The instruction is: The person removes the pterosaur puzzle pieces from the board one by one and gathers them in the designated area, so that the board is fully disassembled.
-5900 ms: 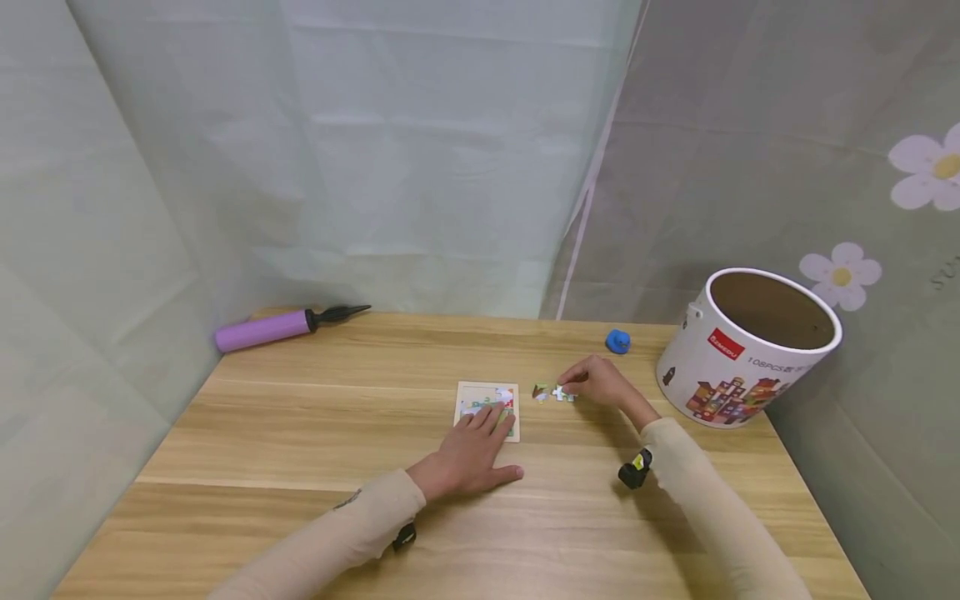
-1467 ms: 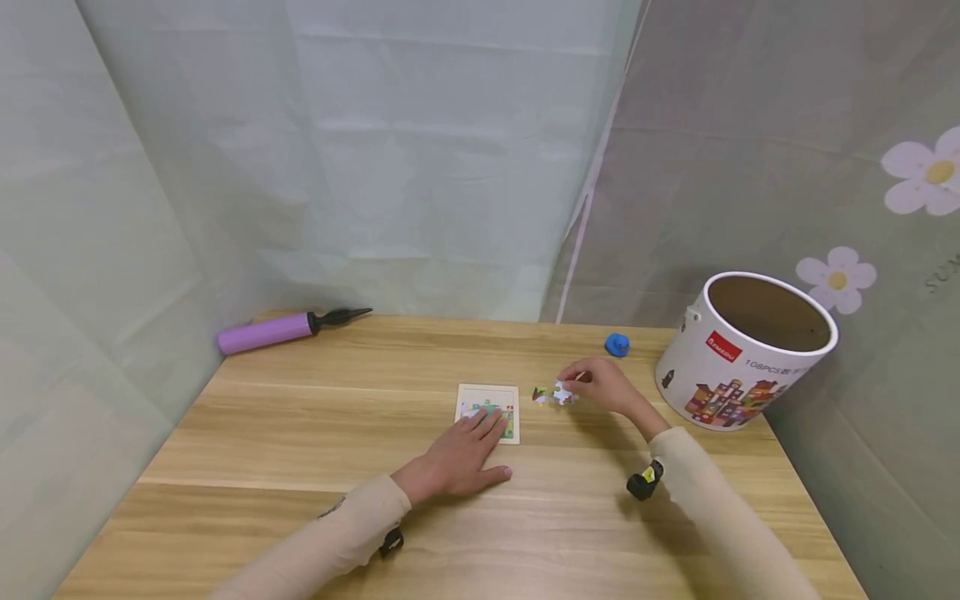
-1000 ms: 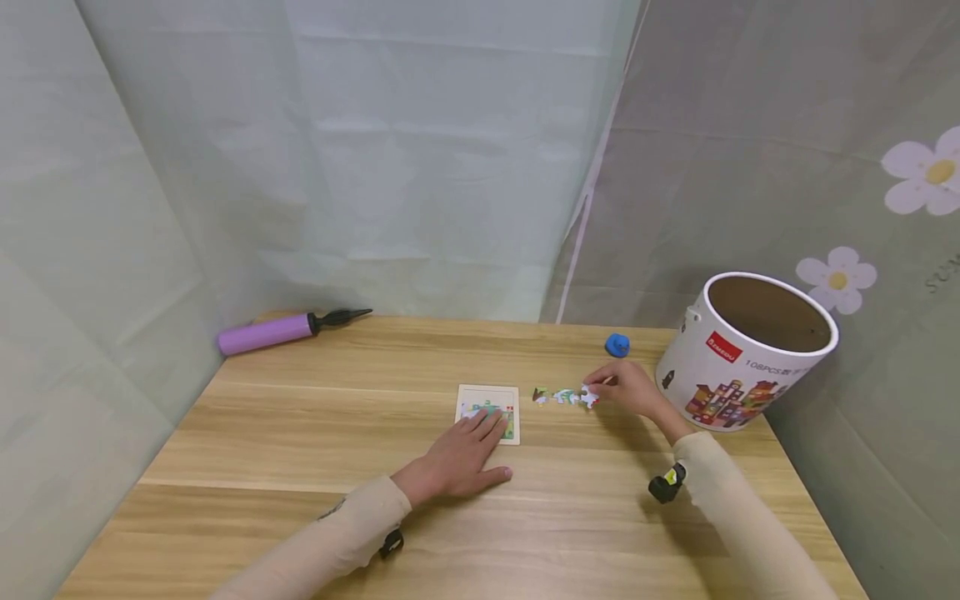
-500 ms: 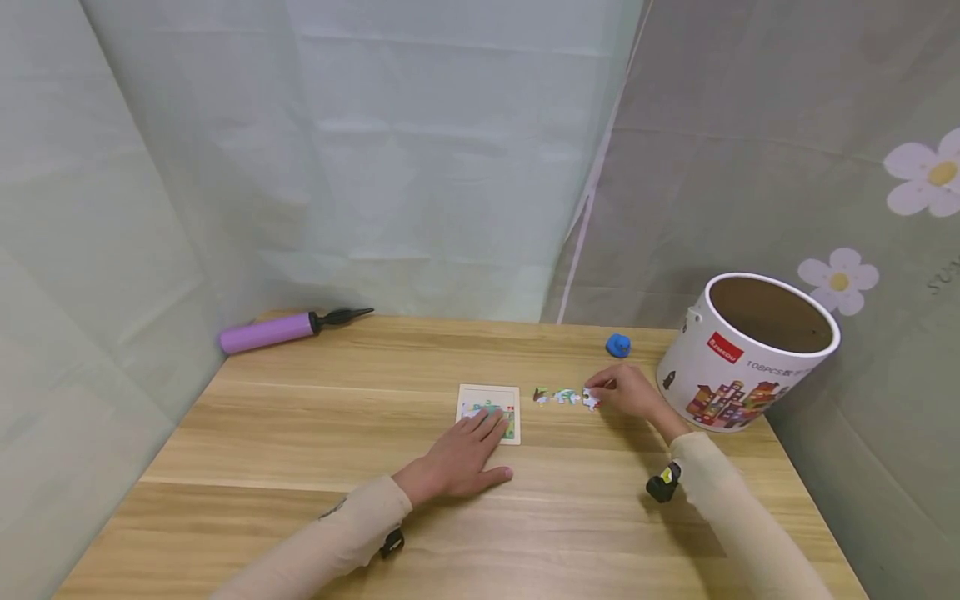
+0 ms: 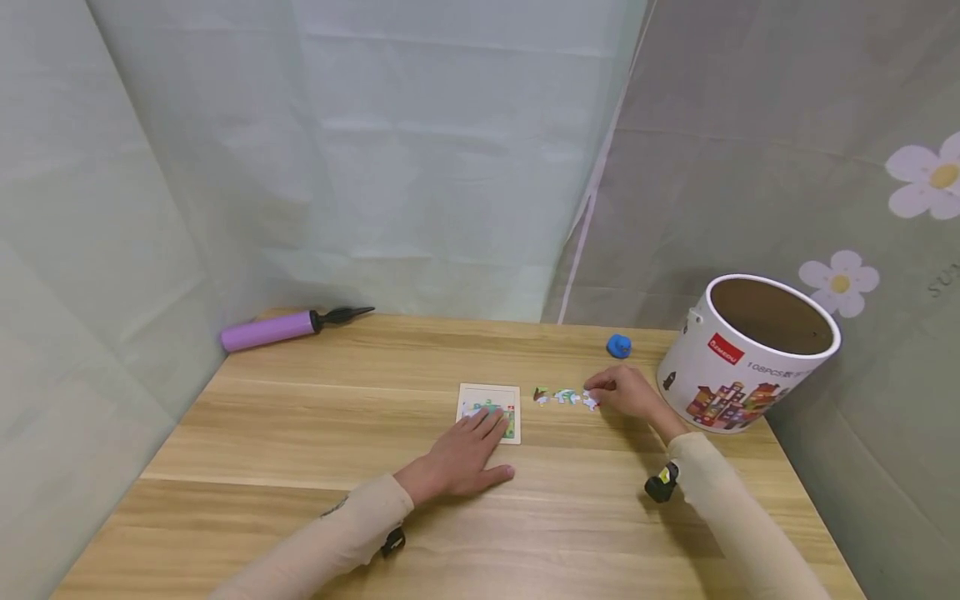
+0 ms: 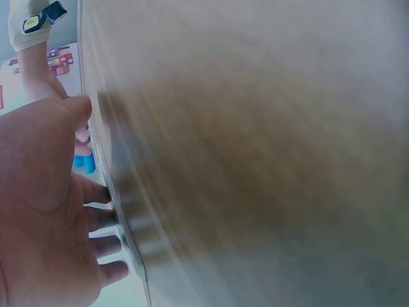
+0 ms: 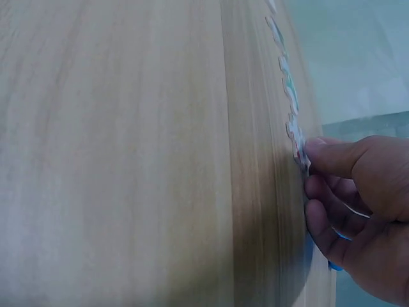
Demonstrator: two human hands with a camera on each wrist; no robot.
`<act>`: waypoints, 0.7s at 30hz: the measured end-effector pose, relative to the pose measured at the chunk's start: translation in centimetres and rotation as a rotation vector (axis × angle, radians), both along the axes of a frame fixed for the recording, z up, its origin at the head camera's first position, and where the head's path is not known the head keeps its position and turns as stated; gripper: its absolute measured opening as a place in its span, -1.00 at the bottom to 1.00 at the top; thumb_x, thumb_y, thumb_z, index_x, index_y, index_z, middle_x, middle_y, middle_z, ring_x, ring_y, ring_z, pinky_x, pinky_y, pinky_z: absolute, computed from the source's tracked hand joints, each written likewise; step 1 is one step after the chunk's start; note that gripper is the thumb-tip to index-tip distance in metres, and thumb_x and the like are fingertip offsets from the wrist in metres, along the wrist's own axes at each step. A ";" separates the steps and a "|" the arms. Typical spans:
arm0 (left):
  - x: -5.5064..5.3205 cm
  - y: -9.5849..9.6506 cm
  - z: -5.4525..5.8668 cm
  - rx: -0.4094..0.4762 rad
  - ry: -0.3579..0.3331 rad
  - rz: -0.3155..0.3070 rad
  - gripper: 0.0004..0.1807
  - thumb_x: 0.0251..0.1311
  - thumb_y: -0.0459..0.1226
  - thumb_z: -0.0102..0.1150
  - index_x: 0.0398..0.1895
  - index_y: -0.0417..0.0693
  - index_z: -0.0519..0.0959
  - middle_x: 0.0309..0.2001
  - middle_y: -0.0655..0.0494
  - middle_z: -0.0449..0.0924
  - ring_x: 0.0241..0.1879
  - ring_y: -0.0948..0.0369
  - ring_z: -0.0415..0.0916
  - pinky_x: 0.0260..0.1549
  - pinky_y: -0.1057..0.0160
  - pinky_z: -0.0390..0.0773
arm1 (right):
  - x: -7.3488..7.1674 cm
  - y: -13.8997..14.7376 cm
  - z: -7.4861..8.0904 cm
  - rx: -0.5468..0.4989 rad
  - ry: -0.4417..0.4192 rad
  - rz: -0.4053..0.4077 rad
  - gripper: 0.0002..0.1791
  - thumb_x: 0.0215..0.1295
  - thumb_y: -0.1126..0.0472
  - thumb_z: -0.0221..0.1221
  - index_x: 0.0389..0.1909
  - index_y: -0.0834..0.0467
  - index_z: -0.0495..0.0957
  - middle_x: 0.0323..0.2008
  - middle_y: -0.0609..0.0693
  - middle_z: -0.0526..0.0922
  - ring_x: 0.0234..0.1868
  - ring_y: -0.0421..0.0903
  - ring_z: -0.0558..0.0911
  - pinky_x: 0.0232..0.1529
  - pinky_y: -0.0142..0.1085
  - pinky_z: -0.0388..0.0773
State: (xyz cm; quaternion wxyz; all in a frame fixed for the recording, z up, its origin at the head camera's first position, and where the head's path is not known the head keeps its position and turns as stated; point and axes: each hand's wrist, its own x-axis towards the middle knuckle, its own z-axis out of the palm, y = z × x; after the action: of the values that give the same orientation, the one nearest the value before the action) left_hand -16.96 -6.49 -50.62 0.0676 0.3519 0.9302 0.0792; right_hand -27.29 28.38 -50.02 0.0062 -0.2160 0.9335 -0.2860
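Note:
My left hand (image 5: 463, 457) lies flat with its fingers over the lower part of a small square puzzle board (image 5: 488, 387), hiding some of its picture. The pale-framed board has green and white pieces in it. To its right, loose jigsaw pieces lie in a row on the table: a green and brown one (image 5: 540, 396), a white and green one (image 5: 566, 397) and a white puzzle piece (image 5: 591, 401) at the right end. My right hand (image 5: 627, 392) pinches this last one by its edge. In the right wrist view, thumb and fingers meet at the white piece (image 7: 296, 139), low at the tabletop.
Behind my right hand sits a small blue toy (image 5: 618, 346). A large white bucket (image 5: 686, 375) with printed blocks stands at the right. A purple hand pump (image 5: 270, 331) lies at the back left of the wooden table (image 5: 300, 433). Curtains hang behind.
A white and red piece seen earlier in the board's upper right is gone from there. My right hand has moved right along the row with a white piece; my left hand has stayed on the board.

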 end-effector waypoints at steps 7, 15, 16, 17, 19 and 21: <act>0.2 0.2 0.0 -0.013 -0.004 0.022 -0.10 0.47 0.28 -0.19 0.61 -0.16 0.12 0.62 -0.10 0.02 0.61 -0.06 -0.06 0.52 -0.15 0.06 | 0.1 -0.4 0.9 -0.025 0.024 -0.029 -0.84 0.33 0.32 0.32 -0.11 0.22 0.76 -0.28 0.03 0.78 -0.26 -0.03 0.73 -0.23 -0.12 0.67; 0.4 0.5 0.1 -0.002 -0.008 0.018 -0.07 0.46 0.28 -0.16 0.59 -0.24 0.14 0.62 -0.17 -0.01 0.57 -0.08 0.05 0.49 -0.13 0.14 | 0.6 -2.4 2.0 -0.072 0.042 -0.010 -0.80 0.36 0.28 0.32 -0.06 0.25 0.74 -0.20 0.09 0.78 -0.22 0.01 0.74 -0.29 -0.19 0.68; 0.4 0.5 0.1 0.001 -0.006 0.018 -0.07 0.46 0.28 -0.16 0.58 -0.25 0.14 0.62 -0.18 -0.01 0.57 -0.09 0.06 0.49 -0.12 0.15 | 0.7 -2.8 2.1 -0.087 0.043 -0.002 -0.80 0.35 0.29 0.32 -0.06 0.26 0.74 -0.19 0.10 0.78 -0.22 0.01 0.74 -0.28 -0.19 0.69; 0.4 0.5 0.1 0.000 -0.006 0.019 -0.07 0.46 0.28 -0.15 0.58 -0.25 0.14 0.61 -0.20 -0.01 0.56 -0.09 0.06 0.49 -0.11 0.16 | 0.7 -3.2 2.1 -0.098 0.045 0.009 -0.79 0.36 0.29 0.31 -0.05 0.26 0.74 -0.18 0.11 0.78 -0.22 0.01 0.74 -0.27 -0.18 0.69; 0.5 0.5 0.1 -0.002 0.002 0.025 -0.08 0.46 0.27 -0.14 0.59 -0.24 0.14 0.60 -0.21 0.02 0.56 -0.09 0.07 0.49 -0.09 0.17 | 0.8 -4.2 2.3 -0.124 0.039 0.026 -0.79 0.36 0.30 0.31 -0.04 0.27 0.74 -0.15 0.12 0.78 -0.22 0.01 0.74 -0.24 -0.16 0.70; 0.5 0.5 0.1 -0.004 0.009 0.034 -0.08 0.45 0.28 -0.13 0.59 -0.21 0.14 0.58 -0.20 0.09 0.55 -0.07 0.10 0.49 -0.07 0.17 | 0.8 -5.1 2.2 -0.137 0.027 0.041 -0.78 0.36 0.29 0.31 -0.04 0.26 0.74 -0.13 0.12 0.78 -0.22 -0.01 0.74 -0.24 -0.18 0.70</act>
State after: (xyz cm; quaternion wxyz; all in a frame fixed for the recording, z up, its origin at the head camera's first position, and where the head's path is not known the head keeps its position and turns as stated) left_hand -16.44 -5.99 -50.54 0.0629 0.3362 0.9366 0.0769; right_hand -26.52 23.26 -47.77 -0.0155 -0.2390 0.9071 -0.3461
